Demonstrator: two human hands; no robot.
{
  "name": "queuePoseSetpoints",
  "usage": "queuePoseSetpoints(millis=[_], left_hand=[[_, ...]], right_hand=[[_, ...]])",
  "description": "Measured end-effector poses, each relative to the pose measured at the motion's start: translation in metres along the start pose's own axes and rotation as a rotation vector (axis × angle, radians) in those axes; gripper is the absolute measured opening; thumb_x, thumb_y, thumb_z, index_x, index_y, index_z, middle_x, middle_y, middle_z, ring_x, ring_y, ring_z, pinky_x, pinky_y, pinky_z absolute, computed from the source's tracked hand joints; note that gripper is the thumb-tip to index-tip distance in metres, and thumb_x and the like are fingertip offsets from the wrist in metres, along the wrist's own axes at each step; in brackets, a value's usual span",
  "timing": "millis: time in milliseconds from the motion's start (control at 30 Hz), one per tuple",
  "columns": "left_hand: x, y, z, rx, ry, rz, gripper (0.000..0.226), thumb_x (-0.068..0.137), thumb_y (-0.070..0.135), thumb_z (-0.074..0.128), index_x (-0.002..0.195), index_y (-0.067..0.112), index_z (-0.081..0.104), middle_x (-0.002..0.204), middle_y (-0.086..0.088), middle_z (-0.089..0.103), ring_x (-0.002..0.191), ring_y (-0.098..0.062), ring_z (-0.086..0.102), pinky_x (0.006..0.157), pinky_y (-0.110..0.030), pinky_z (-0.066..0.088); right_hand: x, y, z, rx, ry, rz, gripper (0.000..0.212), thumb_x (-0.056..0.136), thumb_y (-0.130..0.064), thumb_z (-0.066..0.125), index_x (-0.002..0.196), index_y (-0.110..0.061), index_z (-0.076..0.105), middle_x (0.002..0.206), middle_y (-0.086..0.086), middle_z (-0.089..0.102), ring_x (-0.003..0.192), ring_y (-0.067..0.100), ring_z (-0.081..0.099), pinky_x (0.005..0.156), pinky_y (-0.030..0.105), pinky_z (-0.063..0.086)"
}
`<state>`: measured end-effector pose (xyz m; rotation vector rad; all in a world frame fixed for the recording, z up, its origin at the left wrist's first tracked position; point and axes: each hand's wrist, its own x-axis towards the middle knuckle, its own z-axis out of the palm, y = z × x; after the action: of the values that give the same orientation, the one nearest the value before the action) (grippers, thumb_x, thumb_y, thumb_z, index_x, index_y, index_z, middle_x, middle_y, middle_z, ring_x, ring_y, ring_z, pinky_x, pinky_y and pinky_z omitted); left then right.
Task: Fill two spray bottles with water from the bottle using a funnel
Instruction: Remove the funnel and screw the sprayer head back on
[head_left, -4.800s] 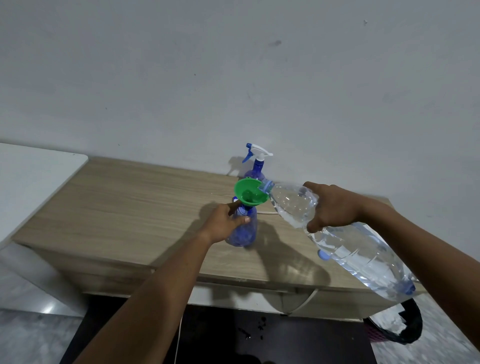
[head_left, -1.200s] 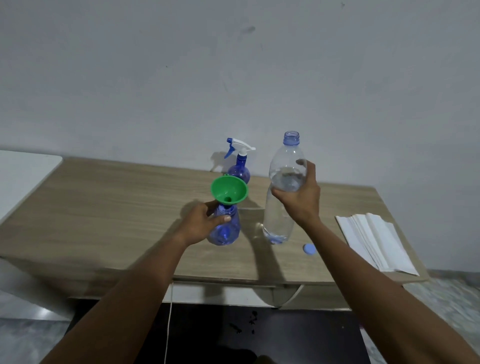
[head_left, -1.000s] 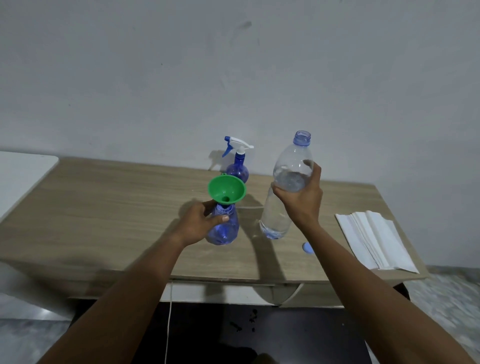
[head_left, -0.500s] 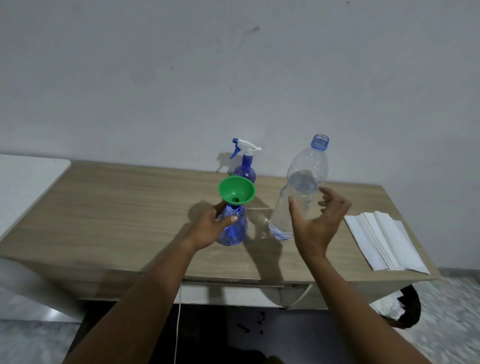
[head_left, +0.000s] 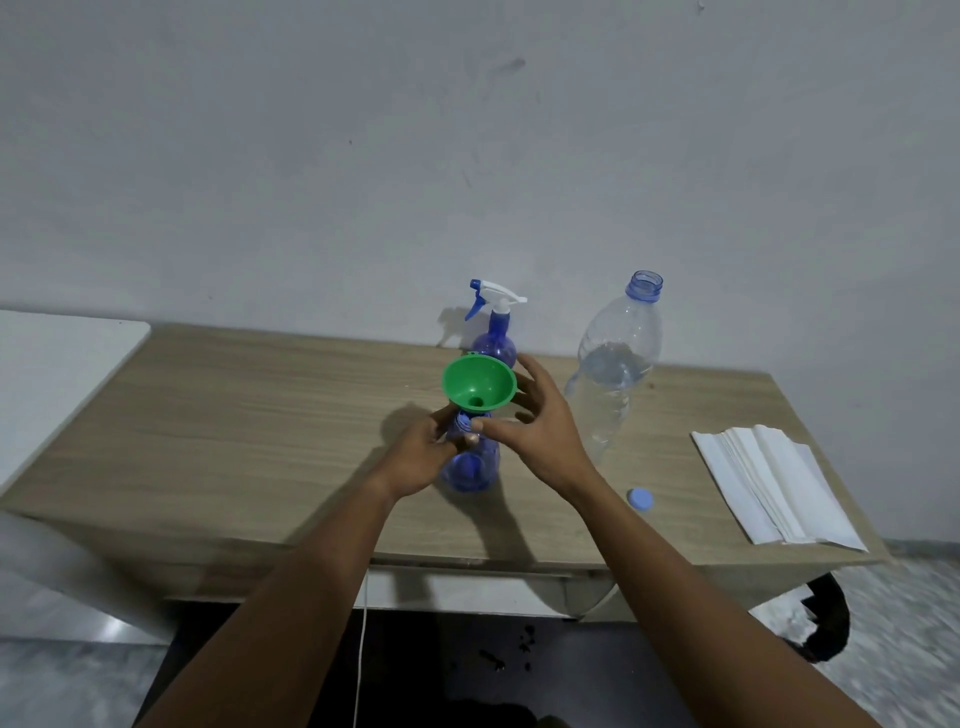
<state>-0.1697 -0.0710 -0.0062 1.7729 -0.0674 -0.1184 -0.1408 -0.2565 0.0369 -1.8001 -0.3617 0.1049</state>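
Two arms show, the left arm (head_left: 311, 582) and the right arm (head_left: 675, 582). Both are slim, smooth and bare along all the length in view, from each wrist back to the picture's lower edge. The left hand (head_left: 421, 457) and the right hand (head_left: 535, 431) are bare as well. At the tip of the left thumb (head_left: 470, 440) and the right thumb (head_left: 483, 427) a short, pale nail shows.

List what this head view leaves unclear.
Neck and water level of the near spray bottle: head view, hidden by the left hand and funnel.
Whether the right hand has a grip on the funnel: contact at the rim too fine to see.
Base of the far spray bottle: behind the funnel.
The dark thing under the table: cut off by the tabletop, blurred.
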Motion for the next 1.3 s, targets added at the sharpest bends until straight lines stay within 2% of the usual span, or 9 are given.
queuePoseSetpoints(millis=[133,433,567,667,833,900,967,1067,1300], left_hand=[[0.001,-0.002,-0.001,-0.006,0.007,-0.009,0.044,0.097,0.005,0.062,0.14,0.01,0.055,0.135,-0.003,0.065,0.129,-0.014,0.058,0.111,-0.031,0.045],[0.002,-0.001,-0.003,0.009,0.011,-0.042,0.046,0.096,0.007,0.064,0.14,0.018,0.054,0.137,0.002,0.063,0.131,-0.012,0.056,0.114,-0.034,0.043],[0.001,0.0,-0.003,0.002,0.005,-0.043,0.048,0.095,0.013,0.066,0.141,0.02,0.053,0.138,0.003,0.063,0.132,-0.013,0.055,0.115,-0.037,0.042],[-0.001,0.0,-0.003,0.004,0.023,-0.025,0.052,0.095,0.008,0.066,0.142,0.023,0.05,0.139,0.0,0.063,0.132,-0.014,0.055,0.113,-0.031,0.043],[-0.002,-0.001,-0.012,-0.035,0.028,-0.02,0.055,0.094,-0.005,0.062,0.146,0.003,0.046,0.141,-0.009,0.059,0.128,-0.013,0.056,0.106,-0.02,0.046],[-0.004,-0.004,-0.019,-0.023,0.051,-0.015,0.056,0.093,-0.003,0.065,0.146,0.004,0.047,0.141,-0.006,0.06,0.127,-0.01,0.057,0.112,-0.026,0.044],[-0.007,-0.005,-0.025,-0.015,0.081,-0.008,0.056,0.092,-0.004,0.065,0.145,0.005,0.049,0.136,-0.004,0.063,0.12,-0.002,0.06,0.106,-0.02,0.045],[-0.009,-0.009,-0.034,-0.022,0.121,-0.012,0.054,0.092,-0.002,0.066,0.143,0.008,0.051,0.13,0.0,0.066,0.114,0.003,0.063,0.099,-0.014,0.046],[-0.013,-0.014,-0.043,-0.023,0.13,-0.035,0.05,0.093,0.004,0.067,0.137,0.025,0.053,0.118,0.023,0.071,0.119,0.003,0.062,0.097,-0.012,0.047]], right_hand=[[0.01,0.004,0.002,0.047,-0.001,0.044,0.1,0.062,-0.025,0.097,0.148,-0.02,0.047,0.137,-0.002,0.064,0.128,0.014,0.06,0.11,0.049,0.048],[0.018,-0.004,0.0,0.153,-0.057,0.081,0.097,0.056,-0.027,0.098,0.142,-0.018,0.054,0.133,0.002,0.067,0.125,0.022,0.063,0.106,0.053,0.051],[0.019,-0.012,0.002,0.169,-0.059,0.075,0.095,0.057,-0.024,0.096,0.141,-0.011,0.055,0.131,0.004,0.069,0.123,0.022,0.064,0.106,0.051,0.051],[0.021,-0.022,-0.002,0.227,-0.005,0.064,0.08,0.065,-0.003,0.092,0.137,-0.011,0.057,0.126,0.007,0.07,0.118,0.023,0.067,0.101,0.042,0.055],[0.024,-0.038,-0.017,0.262,0.113,-0.047,0.072,0.068,0.005,0.089,0.128,-0.021,0.06,0.123,0.004,0.07,0.114,0.021,0.068,0.093,0.032,0.058],[0.019,-0.028,-0.019,0.132,0.133,-0.052,0.074,0.066,0.001,0.091,0.128,-0.024,0.058,0.122,-0.002,0.068,0.112,0.018,0.068,0.09,0.027,0.059],[0.011,-0.006,-0.019,-0.077,0.111,-0.009,0.08,0.064,-0.003,0.093,0.132,-0.023,0.056,0.118,-0.008,0.066,0.104,0.016,0.067,0.085,0.022,0.057],[-0.005,0.029,-0.015,-0.393,-0.016,0.087,0.085,0.065,-0.01,0.09,0.141,-0.018,0.052,0.115,-0.002,0.068,0.098,0.02,0.068,0.09,0.038,0.057],[-0.01,0.059,-0.006,-0.616,-0.19,0.203,0.097,0.067,-0.028,0.092,0.151,-0.018,0.043,0.142,0.005,0.06,0.125,0.026,0.06,0.104,0.04,0.049]])
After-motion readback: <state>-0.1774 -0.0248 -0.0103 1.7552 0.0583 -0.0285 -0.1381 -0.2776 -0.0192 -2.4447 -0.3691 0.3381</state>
